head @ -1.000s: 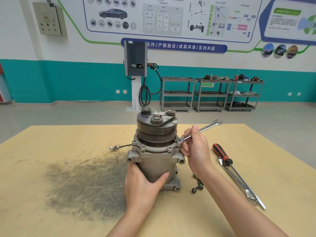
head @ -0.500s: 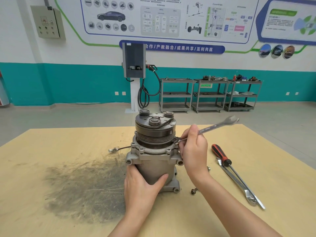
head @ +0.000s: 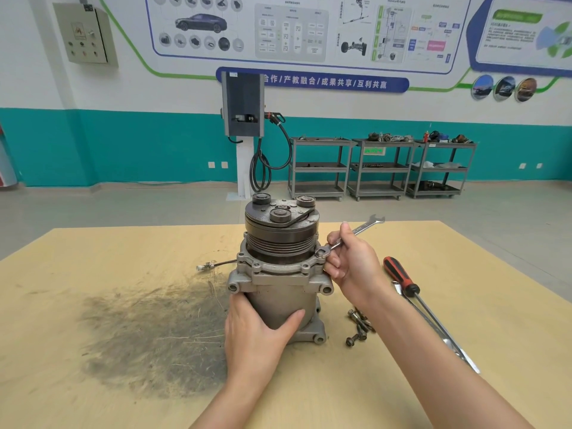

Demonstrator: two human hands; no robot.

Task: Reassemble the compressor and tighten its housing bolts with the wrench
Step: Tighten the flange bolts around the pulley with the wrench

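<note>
On the counter [head: 93,249] stands the compressor [head: 280,274], left hand [head: 257,332] wrapped around its body; right hand [head: 353,261] grips the combination wrench [head: 349,235], ring end on a flange bolt [head: 321,252]. A tilted ring could slip, rounding it.

Lighting on my bench [head: 402,382] is bright, even and diffuse; its source is out of view. My hands cast only faint shadows. Focus is sharp centrally. Wide-angle distortion bends the wall poster [head: 309,32] at the edges.
</note>
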